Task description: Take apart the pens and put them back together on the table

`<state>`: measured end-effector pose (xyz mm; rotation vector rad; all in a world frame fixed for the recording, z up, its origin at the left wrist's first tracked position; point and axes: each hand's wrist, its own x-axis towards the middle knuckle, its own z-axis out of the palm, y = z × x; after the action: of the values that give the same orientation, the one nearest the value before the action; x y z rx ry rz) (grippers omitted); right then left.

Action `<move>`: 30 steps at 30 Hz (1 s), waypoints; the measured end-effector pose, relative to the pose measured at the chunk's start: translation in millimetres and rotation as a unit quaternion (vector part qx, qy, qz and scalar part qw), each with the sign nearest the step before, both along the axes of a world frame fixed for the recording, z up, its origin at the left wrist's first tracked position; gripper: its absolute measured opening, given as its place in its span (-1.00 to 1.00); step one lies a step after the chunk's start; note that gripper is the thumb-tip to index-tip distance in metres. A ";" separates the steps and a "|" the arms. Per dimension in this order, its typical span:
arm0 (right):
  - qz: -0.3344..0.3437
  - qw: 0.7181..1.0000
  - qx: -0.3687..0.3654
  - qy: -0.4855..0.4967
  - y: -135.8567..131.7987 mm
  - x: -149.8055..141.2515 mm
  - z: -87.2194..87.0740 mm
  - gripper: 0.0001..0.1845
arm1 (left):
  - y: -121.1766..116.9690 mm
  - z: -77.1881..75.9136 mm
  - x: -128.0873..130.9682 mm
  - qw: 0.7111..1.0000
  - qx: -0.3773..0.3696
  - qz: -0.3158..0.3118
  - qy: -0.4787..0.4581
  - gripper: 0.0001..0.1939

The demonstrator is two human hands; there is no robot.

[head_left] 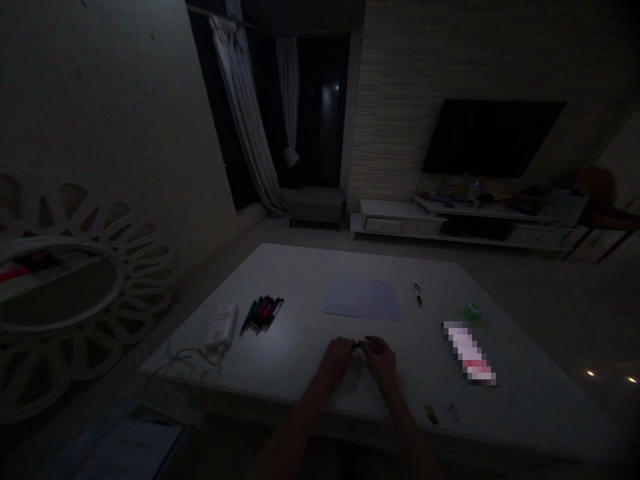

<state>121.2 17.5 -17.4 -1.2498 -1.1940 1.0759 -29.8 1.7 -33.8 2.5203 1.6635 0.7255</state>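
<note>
My left hand [336,359] and my right hand [381,361] meet over the near part of the white table [295,357]. Fingers of both are closed around a small, slim dark thing [356,345], mostly covered and too dim to name. Just beyond them lies a sheet of paper [364,299], flat on the tabletop. To the left is a pile of pens [263,315] in several colours. A single black-and-white pen [418,294] rests right of the paper.
On the left stands a white box-like device [222,327] with cables [187,360]. At the right lie a green object [471,311] and a pixelated phone-like slab [469,353]. Small scraps [431,414] sit at the near edge. A television [493,138] hangs beyond. The room is dark.
</note>
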 end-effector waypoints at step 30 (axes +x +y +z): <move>-0.008 0.997 0.054 -0.050 -0.1 -5.4 4.3 -0.59 | -2.8 5.2 -2.1 1.000 0.024 -0.002 -0.001 -0.78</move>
<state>115.8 17.4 -13.1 -1.2403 -1.2984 0.9339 -31.9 -1.1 -28.5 2.5523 1.6598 0.7770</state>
